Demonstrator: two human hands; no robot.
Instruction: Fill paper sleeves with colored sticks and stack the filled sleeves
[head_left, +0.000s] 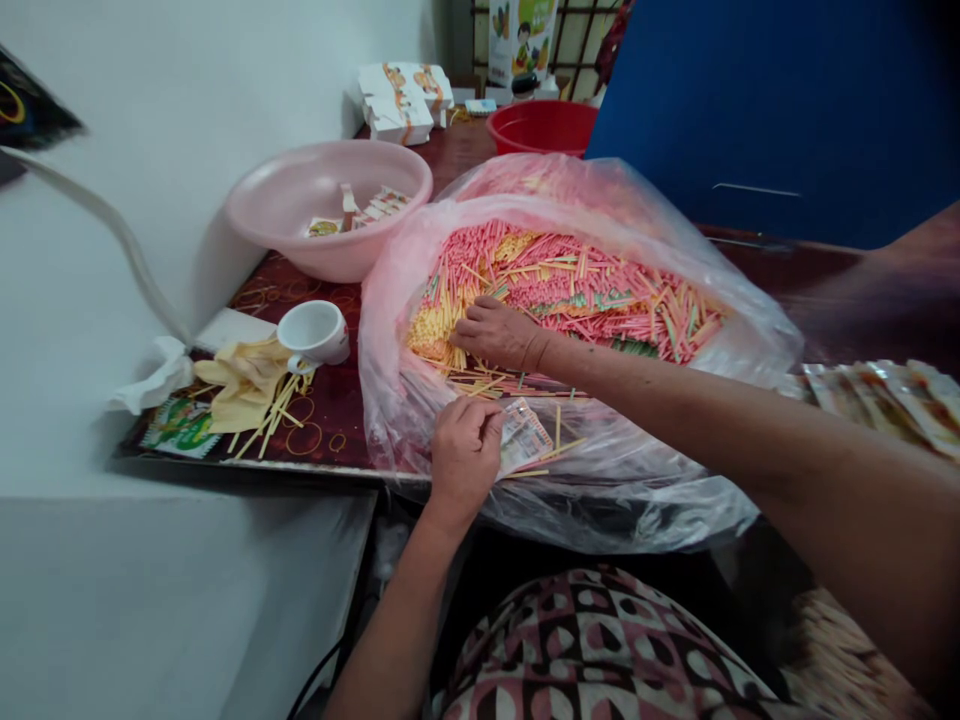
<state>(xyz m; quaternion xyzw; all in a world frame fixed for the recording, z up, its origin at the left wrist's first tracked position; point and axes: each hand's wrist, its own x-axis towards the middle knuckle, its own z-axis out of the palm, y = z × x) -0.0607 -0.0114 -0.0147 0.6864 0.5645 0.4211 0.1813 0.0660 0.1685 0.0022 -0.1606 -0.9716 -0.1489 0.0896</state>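
Pink and yellow thin sticks (570, 290) lie under my right hand (495, 333); its fingers press among them, and I cannot tell if they grip any. My left hand (464, 450) pinches a small printed packet (523, 435) on the slippery clear plastic bag (600, 500). The bag's crumpled mouth touches a smooth pink plastic basin (315, 250), and the dark table edge (262, 465) runs just beside my left hand.

A maroon patterned bench (304, 440) carries a pink plastic basin (360, 255), a bulging clear plastic bag (615, 485), a white cup (315, 333), crumpled yellow gloves (244, 380), loose yellow sticks (270, 420), a red basin (541, 125) and stacked white cartons (401, 100).
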